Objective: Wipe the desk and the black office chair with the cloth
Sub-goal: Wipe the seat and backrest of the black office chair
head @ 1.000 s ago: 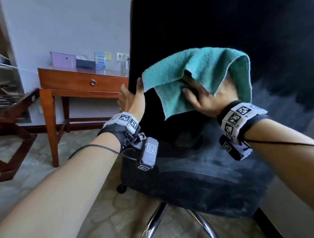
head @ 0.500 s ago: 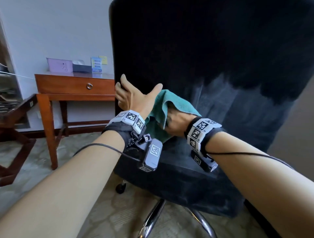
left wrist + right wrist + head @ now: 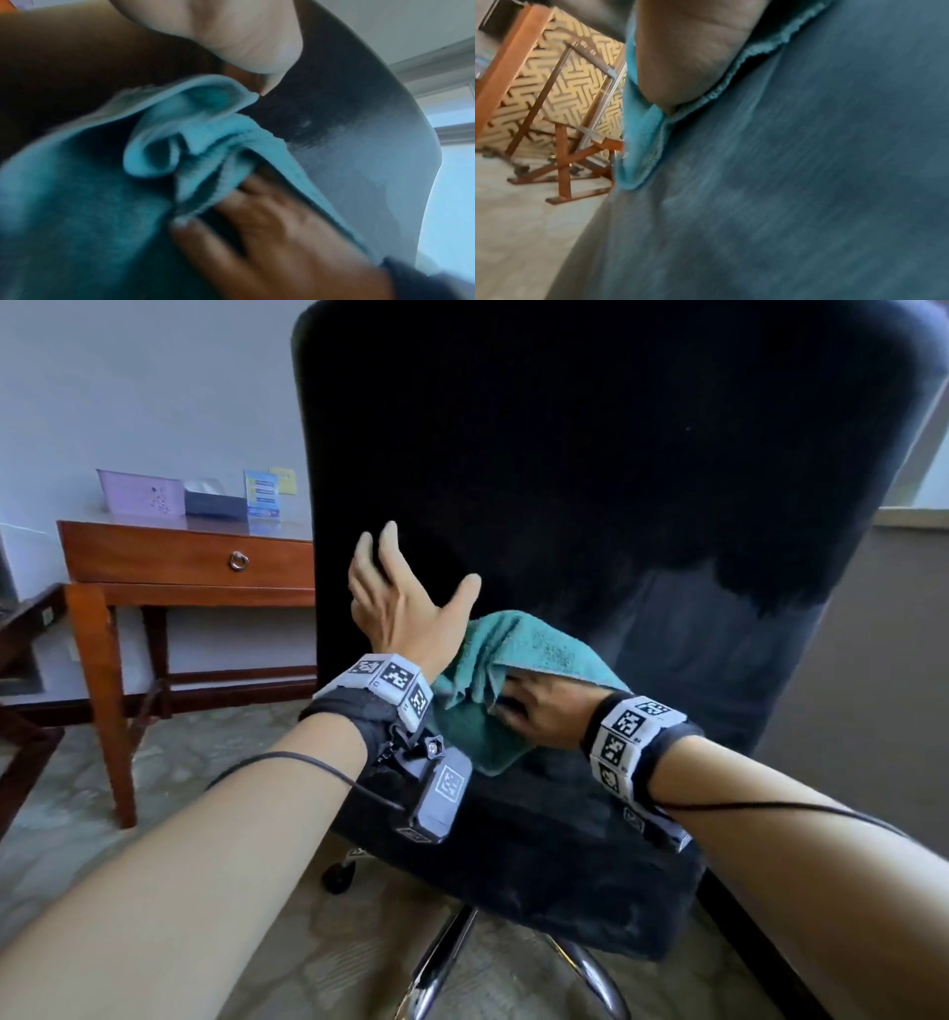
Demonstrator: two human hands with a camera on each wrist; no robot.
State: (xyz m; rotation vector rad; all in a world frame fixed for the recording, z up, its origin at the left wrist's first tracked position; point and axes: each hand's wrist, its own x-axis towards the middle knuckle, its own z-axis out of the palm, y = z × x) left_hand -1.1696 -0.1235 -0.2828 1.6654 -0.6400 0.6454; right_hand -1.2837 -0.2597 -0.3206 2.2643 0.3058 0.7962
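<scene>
The black office chair (image 3: 565, 480) fills the head view, its backrest upright and its seat (image 3: 539, 865) below. My left hand (image 3: 405, 603) lies flat with straight fingers against the left part of the backrest. The teal cloth (image 3: 518, 649) is low on the backrest, just above the seat, draped over my right hand (image 3: 544, 716), which grips it. In the left wrist view the right hand (image 3: 270, 233) has its fingers dug into the bunched cloth (image 3: 90, 203) against the backrest (image 3: 359, 152). The right wrist view shows mostly cloth (image 3: 782, 182) and one finger (image 3: 685, 50) tucked in a fold.
The wooden desk (image 3: 169, 557) with one drawer stands left of the chair against the wall. It carries a lilac box (image 3: 141, 492), a dark tissue box (image 3: 213, 503) and small cards (image 3: 262, 492). Under the seat are a chrome base (image 3: 441, 963) and a caster (image 3: 339, 875). A wooden rack (image 3: 562, 142) stands on the carpet.
My right hand has swept the cloth down from the upper backrest to just above the seat. My left hand has shifted from the backrest's edge onto its front face.
</scene>
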